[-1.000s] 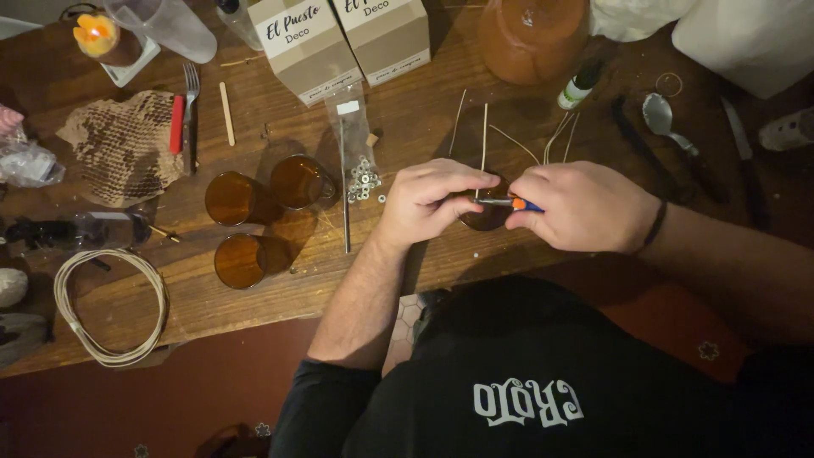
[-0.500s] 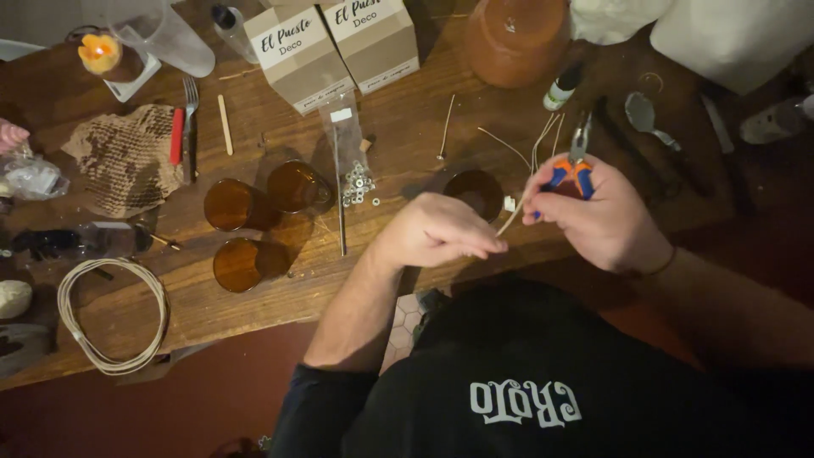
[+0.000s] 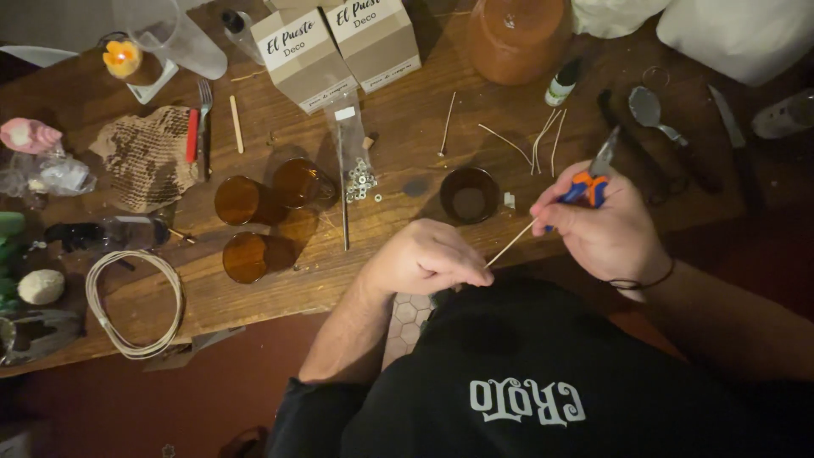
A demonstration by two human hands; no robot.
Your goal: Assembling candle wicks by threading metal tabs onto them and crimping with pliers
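My left hand pinches the lower end of a thin pale wick near the front edge of the wooden table. The wick runs up and right to my right hand, which grips small pliers with orange and blue handles, their metal jaws pointing up. A dark amber glass jar stands just beyond my hands. Several loose wicks lie behind it.
Three amber glass jars stand to the left, beside a clear bag of small metal tabs. Two cardboard boxes, a large orange vessel, a spoon, a coil of cord, a fork and a lit candle surround them.
My hands, together over the jar a second ago, have drawn apart. The right hand lifted the pliers to the right and the wick now stretches between both hands.
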